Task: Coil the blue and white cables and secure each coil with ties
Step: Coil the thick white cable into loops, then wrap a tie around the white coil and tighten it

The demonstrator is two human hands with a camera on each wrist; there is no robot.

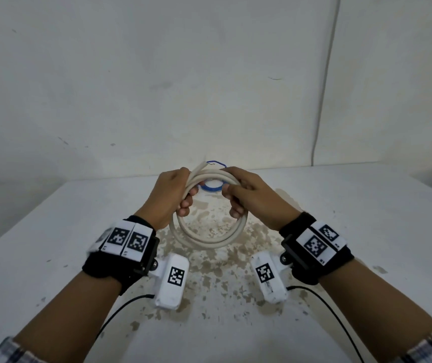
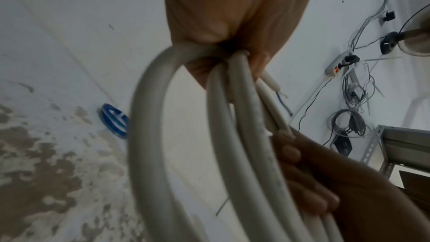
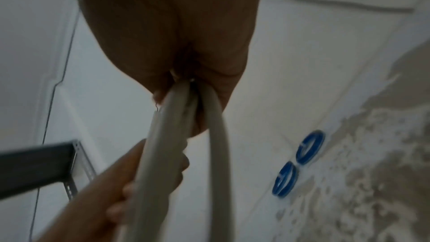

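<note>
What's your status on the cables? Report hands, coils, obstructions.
Left hand and right hand both grip the white cable coil, held above the table, untied. Blue coils lie tied by the wall. Nothing in the way.

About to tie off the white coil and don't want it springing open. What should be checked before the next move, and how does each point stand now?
1. Left hand grips the white cable coil: ok.
2. Right hand grips the coil's other side: ok.
3. Loops gathered together, none fallen loose: ok.
4. Cable end tucked into the coil: not ok, it sticks up near the left hand.
5. A tie at hand for this coil: cannot tell, none is plainly visible.
6. Blue cable coils out of the way: ok, they lie on the table beyond the hands, each crossed by a pale band.
</note>
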